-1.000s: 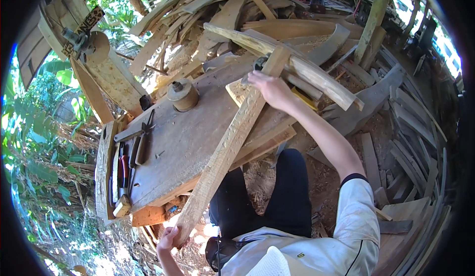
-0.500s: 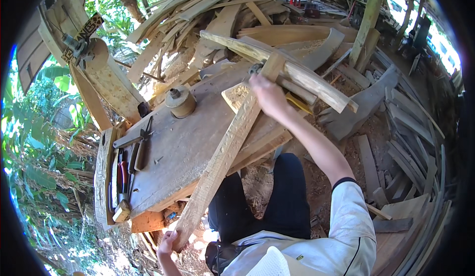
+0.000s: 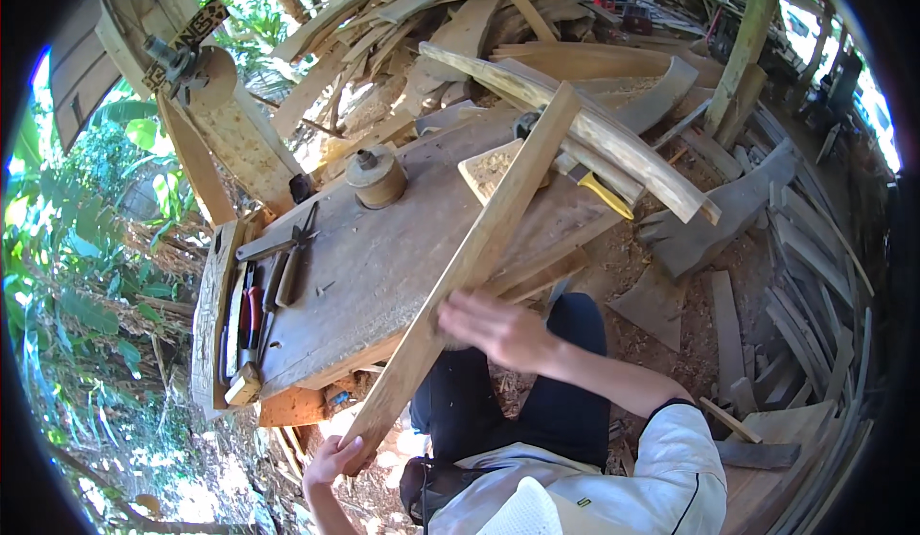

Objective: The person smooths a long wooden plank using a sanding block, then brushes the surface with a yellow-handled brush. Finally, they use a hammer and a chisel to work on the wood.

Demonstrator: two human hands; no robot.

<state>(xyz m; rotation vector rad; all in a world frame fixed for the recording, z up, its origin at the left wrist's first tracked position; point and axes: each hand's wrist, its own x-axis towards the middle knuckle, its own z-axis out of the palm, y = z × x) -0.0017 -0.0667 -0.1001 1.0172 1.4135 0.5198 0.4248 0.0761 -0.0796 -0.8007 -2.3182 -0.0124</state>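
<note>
A long wooden board lies slantwise over the workbench, its near end sticking out past the bench's front edge. My left hand is closed round that near end. Halfway along the board, my right hand lies against its right side with fingers stretched out, slightly blurred by motion. Under the far part of the board sits a small wooden piece with sawdust on it. Just right of the far end is a saw with a yellow handle, partly hidden by timber.
A round wooden block with a metal top stands on the bench. Red-handled pliers and other hand tools lie at its left end. A thick beam crosses the far right corner. Piled planks rise behind, and offcuts cover the ground at right.
My right hand has slid from the board's far end down to its middle, its fingers now straightened. The board's upper face looks smoother than before. My left hand still holds the near end.
</note>
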